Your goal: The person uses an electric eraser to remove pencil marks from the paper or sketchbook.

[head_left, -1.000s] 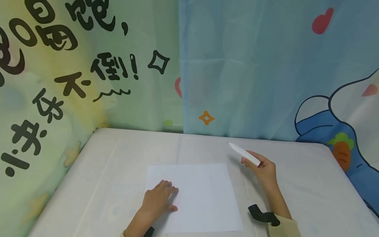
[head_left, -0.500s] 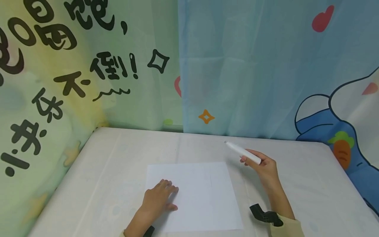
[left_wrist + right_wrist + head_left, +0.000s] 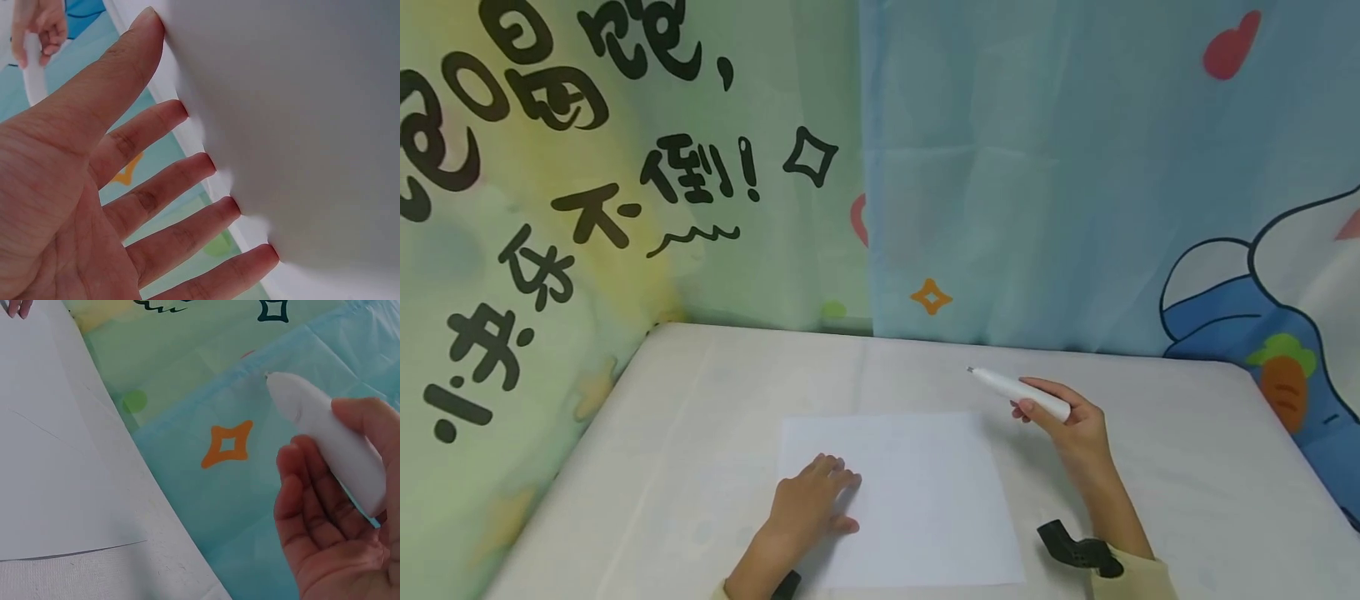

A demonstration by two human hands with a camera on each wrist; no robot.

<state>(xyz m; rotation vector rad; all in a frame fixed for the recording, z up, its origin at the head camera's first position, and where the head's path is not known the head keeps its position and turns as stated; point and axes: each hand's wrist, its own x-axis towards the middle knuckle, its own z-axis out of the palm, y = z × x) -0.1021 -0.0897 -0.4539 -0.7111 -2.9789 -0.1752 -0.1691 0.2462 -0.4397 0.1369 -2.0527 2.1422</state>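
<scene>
A sheet of white paper (image 3: pixel 917 500) lies flat on the table, a thin dark line (image 3: pixel 34 424) showing on it in the right wrist view. My left hand (image 3: pixel 812 504) rests its spread fingertips (image 3: pixel 256 255) and thumb on the left part of the sheet. Above the table, beyond the paper's right far corner, my right hand (image 3: pixel 1075 425) holds a thick white pen-like tool (image 3: pixel 1018 392) between thumb and fingers. Its tapered end, with a small metal tip, points left and away from me and touches nothing. What exactly the tool is, I cannot tell.
A white cloth covers the table (image 3: pixel 730 375). Printed curtains hang along its back and left side: a green one (image 3: pixel 775 250) with black characters and a blue one (image 3: pixel 1037 208) with a cartoon figure. A black strap end (image 3: pixel 1078 550) sticks out at my right wrist.
The right hand has tilted the tool slightly flatter, its tip shifting a little left and down. My left hand stays in place on the paper. The head view has shifted slightly.
</scene>
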